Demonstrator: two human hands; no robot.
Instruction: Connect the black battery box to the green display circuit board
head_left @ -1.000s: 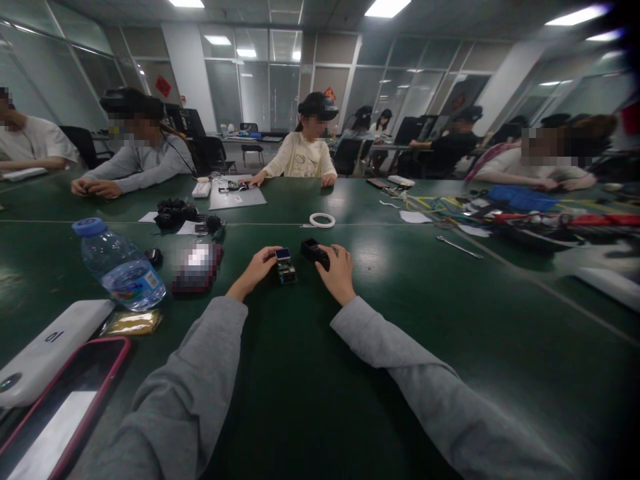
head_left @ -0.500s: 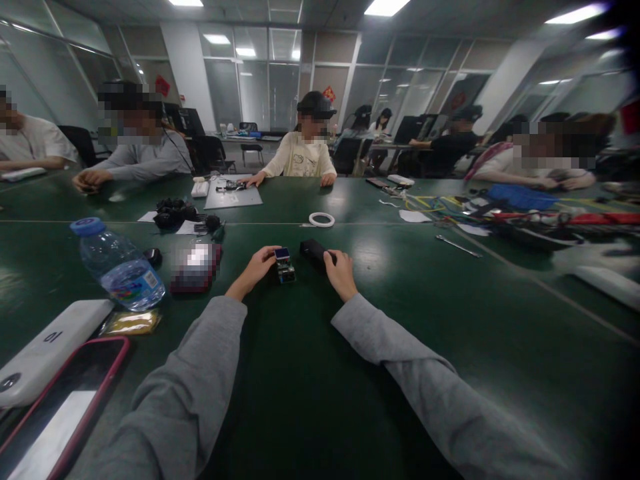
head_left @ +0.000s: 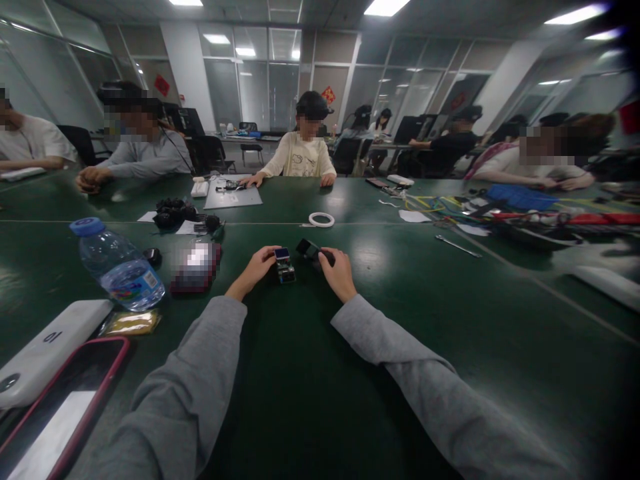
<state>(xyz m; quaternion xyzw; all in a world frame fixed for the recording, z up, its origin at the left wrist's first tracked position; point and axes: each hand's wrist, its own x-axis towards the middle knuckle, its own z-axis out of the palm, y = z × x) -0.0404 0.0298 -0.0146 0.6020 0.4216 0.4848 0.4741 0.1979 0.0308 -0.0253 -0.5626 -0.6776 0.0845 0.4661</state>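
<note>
Near the middle of the dark green table, my left hand [head_left: 261, 264] is closed on the left edge of a small circuit board [head_left: 285, 268]. The board has a little dark screen at its top end and bare electronic parts below. To its right, my right hand [head_left: 339, 270] grips a black box-shaped case [head_left: 309, 249], thumb on the near side and fingers on the far side. The case is tilted, and its left end points toward the board. A small gap separates the two things. My fingers hide the right part of the case.
A water bottle [head_left: 120, 267], a pixelated phone-like item [head_left: 196, 267], a yellow packet [head_left: 131, 323], a white device [head_left: 53, 347] and a red-rimmed phone [head_left: 65, 407] lie left. Ahead is a white ring [head_left: 321, 220]. A wrench [head_left: 457, 246] and tangled cables [head_left: 450, 207] lie right. Several people sit around.
My right hand has turned the black case, so a different face of it shows and its left end sits slightly farther left. My left hand and the circuit board have stayed in place.
</note>
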